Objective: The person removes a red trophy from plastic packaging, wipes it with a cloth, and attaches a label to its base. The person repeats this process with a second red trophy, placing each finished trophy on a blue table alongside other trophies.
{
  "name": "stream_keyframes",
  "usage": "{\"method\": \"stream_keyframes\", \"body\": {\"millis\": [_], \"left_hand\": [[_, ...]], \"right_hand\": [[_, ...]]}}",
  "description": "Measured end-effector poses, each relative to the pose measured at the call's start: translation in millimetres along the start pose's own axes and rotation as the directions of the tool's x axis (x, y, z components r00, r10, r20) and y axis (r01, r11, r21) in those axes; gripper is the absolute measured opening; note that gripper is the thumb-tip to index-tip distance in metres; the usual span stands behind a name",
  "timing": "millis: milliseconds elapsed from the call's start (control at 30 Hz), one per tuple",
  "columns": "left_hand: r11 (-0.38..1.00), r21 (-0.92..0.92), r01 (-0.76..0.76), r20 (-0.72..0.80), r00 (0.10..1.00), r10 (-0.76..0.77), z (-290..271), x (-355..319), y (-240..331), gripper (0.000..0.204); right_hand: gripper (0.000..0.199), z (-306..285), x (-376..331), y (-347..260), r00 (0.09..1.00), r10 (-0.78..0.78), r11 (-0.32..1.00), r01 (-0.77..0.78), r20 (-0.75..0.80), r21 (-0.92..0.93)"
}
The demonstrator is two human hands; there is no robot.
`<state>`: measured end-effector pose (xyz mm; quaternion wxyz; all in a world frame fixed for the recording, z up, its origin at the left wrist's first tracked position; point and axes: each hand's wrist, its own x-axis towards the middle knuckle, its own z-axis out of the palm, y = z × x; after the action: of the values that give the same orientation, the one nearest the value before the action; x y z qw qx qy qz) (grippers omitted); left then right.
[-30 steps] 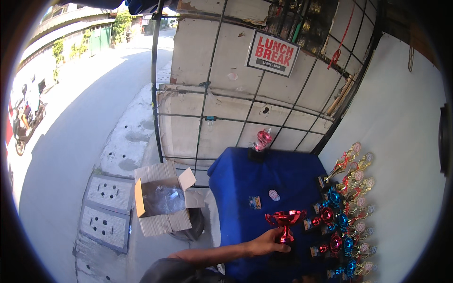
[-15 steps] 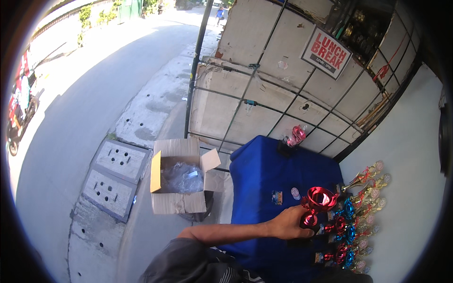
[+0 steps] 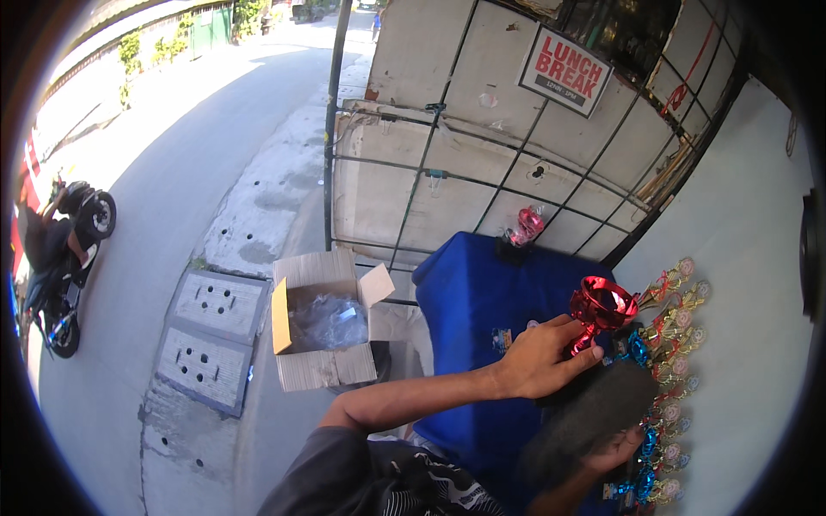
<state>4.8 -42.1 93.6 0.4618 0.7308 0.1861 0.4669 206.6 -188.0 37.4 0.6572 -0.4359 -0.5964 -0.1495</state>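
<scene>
My left hand [image 3: 546, 357] is closed around the lower part of a shiny red trophy cup [image 3: 602, 303], holding it upright over the blue-covered table [image 3: 469, 297]. At the table's right side my right hand [image 3: 618, 449] is partly hidden by a blurred, dark grey, cloth-like thing [image 3: 598, 413]. Its fingers curl at the edge of that thing and seem to grip it. Beyond the right hand, blue trophy cups [image 3: 637, 347] and several gold trophies [image 3: 680, 318] stand in rows against the wall.
Another red trophy [image 3: 527, 225], apparently in clear wrap, stands at the table's far edge. Left of the table is an open cardboard box [image 3: 325, 368] with clear plastic inside. A wire grid [image 3: 482, 185] and a white wall [image 3: 740, 258] bound the table. Someone on a motorcycle [image 3: 64, 275] is on the road.
My left hand has raised the red trophy cup slightly and moved it right and farther off. My right hand and the dark grey thing have come into view. A motorcycle has appeared at far left.
</scene>
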Motion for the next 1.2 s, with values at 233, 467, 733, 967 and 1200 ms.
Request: {"method": "stream_keyframes", "body": {"millis": [233,467,733,967,1200], "left_hand": [[0.964,0.029,-0.266,-0.064,0.961,0.267,12.0,6.8,4.8,0.045],[0.940,-0.162,-0.300,0.216,0.919,0.331,26.4,18.5,6.2,0.053],[0.935,0.306,-0.182,0.448,0.894,0.027,3.8,19.9,52.3,0.109],[0.959,-0.264,-0.103,0.555,0.797,0.238,15.8,62.4,42.2,0.093],[0.904,-0.066,-0.422,0.263,0.867,0.424,39.6,53.3,31.0,0.089]], "right_hand": [[0.065,45.3,5.5,7.2,0.997,-0.078,0.989,0.074,0.026,0.131],[0.059,41.9,24.7,-3.7,0.938,0.224,0.970,-0.241,0.265,0.032],[0.049,48.5,26.1,23.1,0.854,0.476,0.811,-0.519,0.212,0.271],[0.045,59.5,26.7,16.5,0.873,0.439,0.833,-0.484,0.211,0.269],[0.041,51.3,36.4,28.5,0.868,0.463,0.820,-0.497,0.180,0.284]]}}
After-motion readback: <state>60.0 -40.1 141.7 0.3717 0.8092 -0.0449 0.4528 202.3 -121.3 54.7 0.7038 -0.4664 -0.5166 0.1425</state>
